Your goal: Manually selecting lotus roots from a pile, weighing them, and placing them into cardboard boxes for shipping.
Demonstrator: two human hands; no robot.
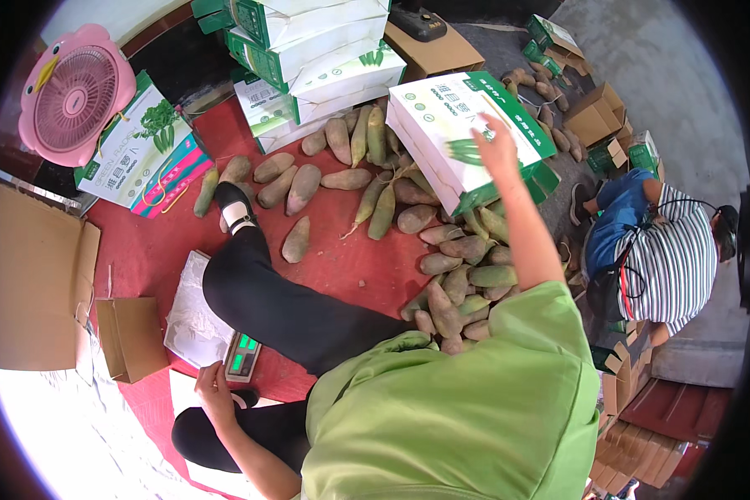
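Observation:
My right hand (498,148) is stretched out over a white and green carton (429,125) with a vegetable picture, its fingers apart at the printed face. The carton sits tilted among the radishes, and its green flap stands out at one side. Down at the lower left, my left hand (214,395) is beside a digital scale (243,357) with a lit green display. Its fingers are bent together near the scale's white-covered pan (193,321); whatever they hold is hidden. Many green and purplish radishes (446,312) lie in a heap on the red floor covering (350,279).
Stacked cartons (325,71) stand at the far side. A pink fan (77,96) and another printed carton (146,154) are at the far left. Open brown boxes (129,337) sit left of the scale. To the right, a person in a striped shirt (671,254) bends among boxes.

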